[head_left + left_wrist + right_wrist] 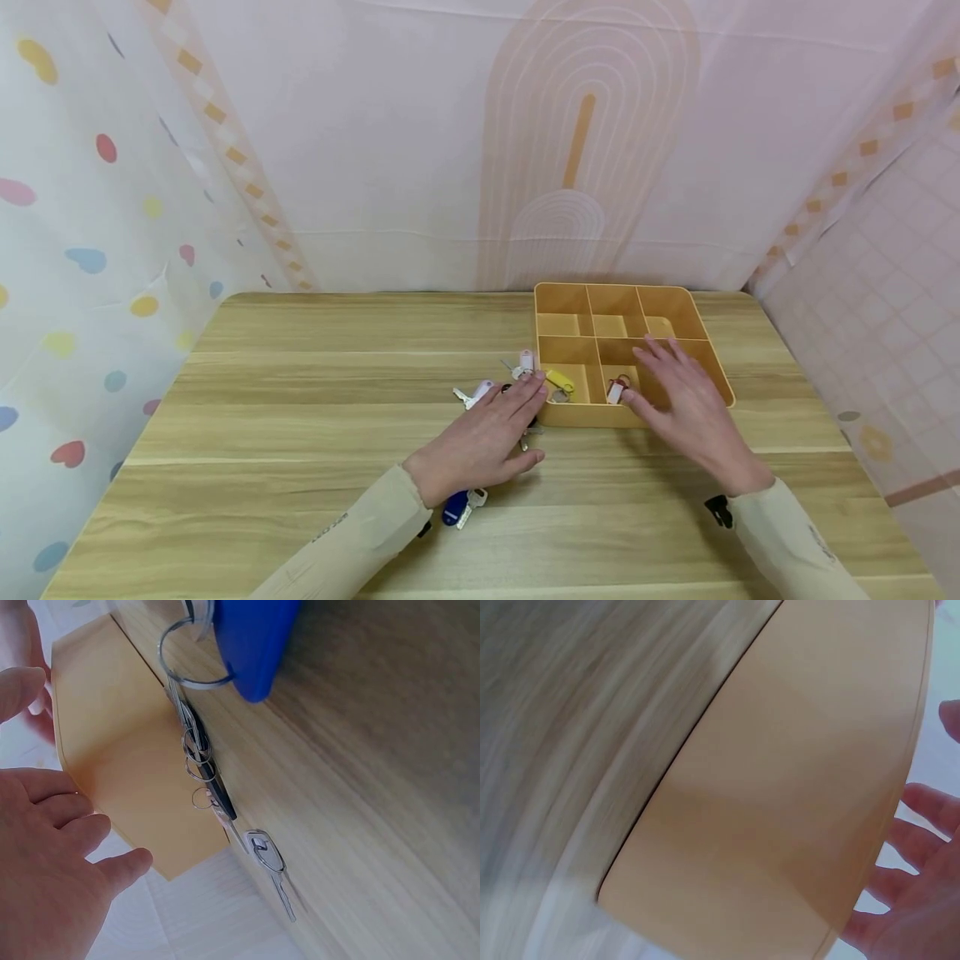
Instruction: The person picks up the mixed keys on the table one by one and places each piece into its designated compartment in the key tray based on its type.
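My left hand (483,437), fingers straight, reaches over the left front corner of an orange divided box (592,416) and hides part of a pile of keys. Above the front right part of the box is my right hand (686,404), its fingers spread and nothing held. A key with a yellow tag (559,382) lies in the front left compartment. One compartment to the right sits a key with a red-edged tag (617,390), close to my right thumb. Beside the box's left wall are keys with a pink tag (527,360) and a pale purple tag (482,388).
A key with a blue tag (454,507) lies on the wooden table (315,433) below my left wrist. Among the keys against the box is a black tag (214,776). A patterned curtain (390,150) hangs behind and on both sides of the table.
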Action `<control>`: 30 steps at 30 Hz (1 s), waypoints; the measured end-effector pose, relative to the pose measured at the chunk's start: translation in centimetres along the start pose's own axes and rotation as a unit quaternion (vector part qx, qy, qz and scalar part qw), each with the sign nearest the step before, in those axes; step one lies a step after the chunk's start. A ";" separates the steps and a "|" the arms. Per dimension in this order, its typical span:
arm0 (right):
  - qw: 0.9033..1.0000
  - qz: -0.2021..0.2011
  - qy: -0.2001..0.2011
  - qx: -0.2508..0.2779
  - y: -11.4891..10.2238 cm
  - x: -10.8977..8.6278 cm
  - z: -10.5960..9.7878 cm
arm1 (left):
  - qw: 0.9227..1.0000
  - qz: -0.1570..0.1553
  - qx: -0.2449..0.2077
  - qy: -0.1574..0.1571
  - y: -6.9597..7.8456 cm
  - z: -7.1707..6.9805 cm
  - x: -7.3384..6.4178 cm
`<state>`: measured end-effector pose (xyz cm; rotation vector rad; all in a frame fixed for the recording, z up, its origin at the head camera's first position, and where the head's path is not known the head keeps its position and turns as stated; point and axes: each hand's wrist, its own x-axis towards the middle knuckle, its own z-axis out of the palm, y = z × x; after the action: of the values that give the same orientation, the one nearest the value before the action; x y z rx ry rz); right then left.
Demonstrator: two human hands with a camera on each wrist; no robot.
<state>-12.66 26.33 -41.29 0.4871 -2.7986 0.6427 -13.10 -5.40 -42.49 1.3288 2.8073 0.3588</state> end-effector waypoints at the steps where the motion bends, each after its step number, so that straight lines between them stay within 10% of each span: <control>1: 1.000 0.000 0.003 0.001 0.1 -0.2 -0.2 | 1.000 0.000 -0.001 0.000 0.0 0.0 0.0; 16: 0.999 0.011 0.022 0.024 0.4 -1.8 -0.7 | 1.000 -0.003 -0.023 0.015 -0.3 0.3 -0.3; 30: 0.999 -0.012 0.026 0.035 -1.8 -2.2 0.2 | 0.995 -0.027 -0.038 0.089 -1.6 -1.3 -3.5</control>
<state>-10.03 25.31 -41.40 0.5082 -2.7252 0.7404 -12.26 -9.28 -41.87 1.2613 2.9309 0.6034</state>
